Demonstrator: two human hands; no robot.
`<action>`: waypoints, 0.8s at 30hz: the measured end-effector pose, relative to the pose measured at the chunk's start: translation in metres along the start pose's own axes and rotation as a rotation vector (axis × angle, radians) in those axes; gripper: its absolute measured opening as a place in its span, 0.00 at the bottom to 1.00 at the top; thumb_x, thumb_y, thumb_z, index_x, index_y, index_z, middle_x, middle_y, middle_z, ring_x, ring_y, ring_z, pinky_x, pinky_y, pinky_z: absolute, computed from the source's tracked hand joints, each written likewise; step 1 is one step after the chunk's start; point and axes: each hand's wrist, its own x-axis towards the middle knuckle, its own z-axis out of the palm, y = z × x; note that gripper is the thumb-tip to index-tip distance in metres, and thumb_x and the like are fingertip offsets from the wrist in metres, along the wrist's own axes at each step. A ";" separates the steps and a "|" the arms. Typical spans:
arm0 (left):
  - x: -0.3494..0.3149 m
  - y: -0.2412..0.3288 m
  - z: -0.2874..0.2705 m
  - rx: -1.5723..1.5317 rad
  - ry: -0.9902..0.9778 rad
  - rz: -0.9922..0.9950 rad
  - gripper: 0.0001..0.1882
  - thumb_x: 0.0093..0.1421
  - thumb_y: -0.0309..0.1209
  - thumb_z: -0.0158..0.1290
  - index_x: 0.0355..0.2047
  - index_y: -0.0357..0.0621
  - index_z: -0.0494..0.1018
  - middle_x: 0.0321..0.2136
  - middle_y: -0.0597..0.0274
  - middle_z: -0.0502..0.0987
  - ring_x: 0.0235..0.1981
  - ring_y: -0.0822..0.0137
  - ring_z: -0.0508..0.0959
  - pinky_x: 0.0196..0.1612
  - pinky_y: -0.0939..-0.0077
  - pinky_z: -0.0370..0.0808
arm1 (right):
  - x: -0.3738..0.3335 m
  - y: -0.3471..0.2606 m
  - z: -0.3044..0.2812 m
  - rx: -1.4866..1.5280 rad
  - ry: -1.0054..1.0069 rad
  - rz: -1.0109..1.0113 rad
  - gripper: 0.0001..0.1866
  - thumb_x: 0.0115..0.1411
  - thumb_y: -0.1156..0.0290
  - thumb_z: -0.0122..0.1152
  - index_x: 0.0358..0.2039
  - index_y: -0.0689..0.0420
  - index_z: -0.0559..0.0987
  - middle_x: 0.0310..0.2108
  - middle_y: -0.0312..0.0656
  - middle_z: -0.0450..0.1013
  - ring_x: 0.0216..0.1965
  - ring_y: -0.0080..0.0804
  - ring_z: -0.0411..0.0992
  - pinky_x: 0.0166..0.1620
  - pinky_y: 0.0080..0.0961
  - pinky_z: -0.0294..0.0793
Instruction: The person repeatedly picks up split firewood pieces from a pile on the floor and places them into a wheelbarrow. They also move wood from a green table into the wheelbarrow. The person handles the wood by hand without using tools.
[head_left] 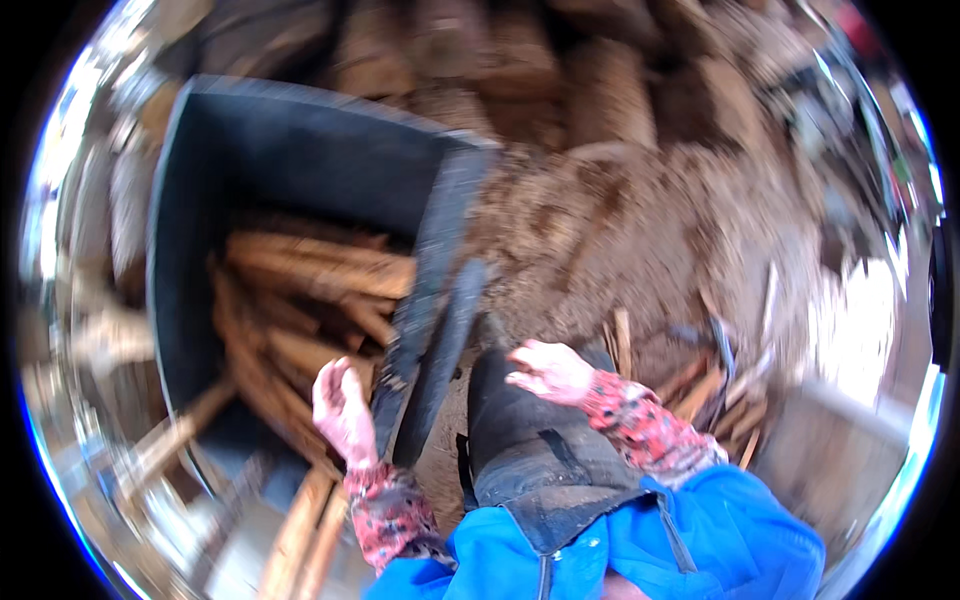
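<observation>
A large dark bin (pixel 300 135) stands on the left with long split pieces of wood (pixel 320 262) lying in it. My left hand (pixel 345 412) is at the bin's near right side, fingers raised and apart, with nothing in it. Just below that hand, long pale strips of wood (pixel 300 530) stick out past the bin's near edge. Over my dark trouser leg, to the right of the bin, hovers my right hand (pixel 552 372). Its fingers are loosely spread and hold nothing. Motion blurs the picture somewhat.
Thick cut logs (pixel 605 90) are stacked along the far side. Brown, crumbly ground (pixel 640 230) spreads between them and me. More split sticks (pixel 700 392) lie at the right, beside a greyish boxy object (pixel 825 450) too blurred to name.
</observation>
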 end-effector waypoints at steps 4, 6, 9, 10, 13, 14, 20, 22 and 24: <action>-0.010 0.072 0.058 0.074 -0.183 0.082 0.14 0.63 0.22 0.50 0.49 0.33 0.69 0.44 0.55 0.76 0.45 0.68 0.76 0.49 0.76 0.73 | -0.057 0.052 0.004 0.067 0.147 0.224 0.19 0.58 0.55 0.57 0.40 0.57 0.77 0.34 0.49 0.73 0.35 0.50 0.74 0.39 0.44 0.74; -0.001 0.101 0.098 0.126 -0.297 0.156 0.12 0.63 0.21 0.48 0.48 0.33 0.69 0.42 0.55 0.76 0.44 0.67 0.76 0.46 0.74 0.75 | -0.069 0.074 -0.003 0.104 0.203 0.395 0.18 0.57 0.56 0.58 0.39 0.57 0.78 0.34 0.48 0.75 0.37 0.49 0.75 0.41 0.43 0.74; -0.035 0.124 0.140 0.171 -0.507 0.233 0.11 0.64 0.21 0.48 0.46 0.34 0.70 0.40 0.57 0.76 0.42 0.69 0.75 0.45 0.74 0.75 | -0.121 0.097 0.002 0.303 0.229 0.696 0.17 0.55 0.56 0.60 0.38 0.56 0.80 0.31 0.46 0.78 0.38 0.45 0.76 0.42 0.40 0.74; -0.049 0.127 0.157 0.189 -0.582 0.248 0.11 0.64 0.21 0.48 0.46 0.34 0.70 0.39 0.57 0.76 0.41 0.69 0.75 0.44 0.74 0.75 | -0.141 0.109 0.011 0.340 0.254 0.775 0.17 0.56 0.56 0.60 0.38 0.55 0.80 0.32 0.46 0.78 0.38 0.45 0.76 0.42 0.40 0.74; -0.068 0.145 0.231 0.251 -0.787 0.176 0.08 0.64 0.23 0.49 0.43 0.34 0.71 0.37 0.58 0.77 0.39 0.71 0.75 0.42 0.77 0.74 | -0.167 0.142 0.003 0.460 0.374 0.920 0.16 0.55 0.54 0.61 0.34 0.54 0.80 0.32 0.47 0.78 0.38 0.46 0.76 0.42 0.40 0.74; -0.080 0.145 0.247 0.290 -0.874 0.196 0.08 0.64 0.23 0.49 0.43 0.34 0.71 0.37 0.58 0.77 0.38 0.71 0.75 0.41 0.77 0.75 | -0.180 0.150 0.008 0.499 0.402 0.954 0.16 0.54 0.54 0.61 0.34 0.54 0.80 0.32 0.47 0.78 0.38 0.46 0.76 0.42 0.40 0.74; -0.138 0.142 0.355 0.314 -1.144 0.093 0.07 0.62 0.24 0.52 0.39 0.33 0.71 0.33 0.57 0.77 0.35 0.71 0.77 0.37 0.78 0.76 | -0.239 0.202 -0.005 0.582 0.585 1.079 0.16 0.54 0.53 0.61 0.31 0.53 0.78 0.29 0.42 0.77 0.36 0.44 0.76 0.40 0.37 0.73; -0.162 0.137 0.378 0.355 -1.234 0.076 0.07 0.62 0.24 0.52 0.39 0.33 0.71 0.33 0.57 0.77 0.35 0.71 0.77 0.36 0.78 0.76 | -0.267 0.214 0.000 0.586 0.665 1.090 0.16 0.54 0.53 0.61 0.30 0.53 0.78 0.28 0.42 0.77 0.36 0.44 0.76 0.40 0.37 0.73; -0.188 0.131 0.395 0.333 -1.304 0.029 0.07 0.61 0.24 0.53 0.39 0.33 0.71 0.33 0.58 0.77 0.34 0.71 0.77 0.36 0.77 0.77 | -0.301 0.222 0.003 0.599 0.738 1.148 0.16 0.53 0.53 0.62 0.27 0.53 0.77 0.27 0.42 0.77 0.34 0.44 0.76 0.38 0.38 0.73</action>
